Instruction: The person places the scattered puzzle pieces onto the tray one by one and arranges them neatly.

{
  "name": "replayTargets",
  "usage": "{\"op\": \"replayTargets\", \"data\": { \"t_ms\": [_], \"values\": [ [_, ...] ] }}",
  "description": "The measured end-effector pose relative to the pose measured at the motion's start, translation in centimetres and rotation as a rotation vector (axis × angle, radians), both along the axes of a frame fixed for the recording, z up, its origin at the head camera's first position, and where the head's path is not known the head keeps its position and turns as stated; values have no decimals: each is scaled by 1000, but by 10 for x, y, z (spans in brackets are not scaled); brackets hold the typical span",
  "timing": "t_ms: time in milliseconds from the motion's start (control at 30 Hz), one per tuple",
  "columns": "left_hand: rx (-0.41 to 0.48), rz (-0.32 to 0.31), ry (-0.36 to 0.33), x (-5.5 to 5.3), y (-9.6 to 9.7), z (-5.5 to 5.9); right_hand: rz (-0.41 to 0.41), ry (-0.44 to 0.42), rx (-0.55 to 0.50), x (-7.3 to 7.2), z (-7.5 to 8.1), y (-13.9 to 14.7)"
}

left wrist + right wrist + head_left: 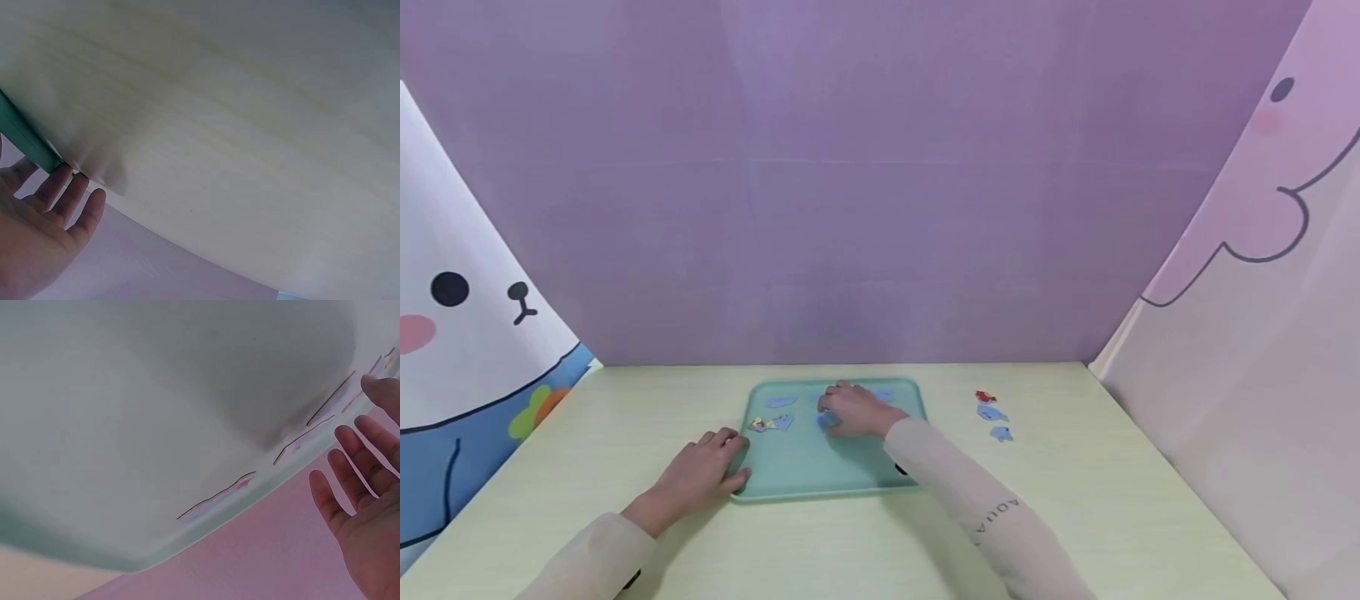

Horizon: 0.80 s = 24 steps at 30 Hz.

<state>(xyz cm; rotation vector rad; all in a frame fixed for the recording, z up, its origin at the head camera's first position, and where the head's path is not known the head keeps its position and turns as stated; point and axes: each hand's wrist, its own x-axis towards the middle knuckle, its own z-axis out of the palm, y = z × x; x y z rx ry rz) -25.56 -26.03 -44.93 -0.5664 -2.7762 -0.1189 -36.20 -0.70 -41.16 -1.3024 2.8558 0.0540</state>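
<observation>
A pale green tray (pixel 805 475) lies on the table and holds several flat, irregular pieces that look like puzzle pieces. My right hand (pixel 857 410) is over its middle, and a blue piece (pixel 827 419) shows beside the thumb. In the right wrist view the fingers (pixel 350 478) are loosely extended, with nothing pinched between them. To the left sit a plain blue piece (pixel 781 402) and a multicoloured piece (pixel 760 424) next to a blue one (pixel 782 422). My left hand (pixel 703 471) rests at the tray's left edge, fingertips right at the green rim (pixel 28 137).
Right of the tray, a red piece (pixel 985 397) and two blue pieces (pixel 992 412) lie in a column on the pale table (pixel 1075 500). A purple backdrop (pixel 880 208) rises behind the table, with printed cloth panels at both sides.
</observation>
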Motion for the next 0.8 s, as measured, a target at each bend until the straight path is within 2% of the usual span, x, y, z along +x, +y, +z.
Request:
{"op": "replayTargets", "data": {
  "t_ms": [533,800],
  "values": [
    [1,-11,11,-1,-2,-1,-12,-23,-48,9,5,49],
    [12,-10,-8,1,-1,1,-36,-28,-89,17,7,77]
  ]
}}
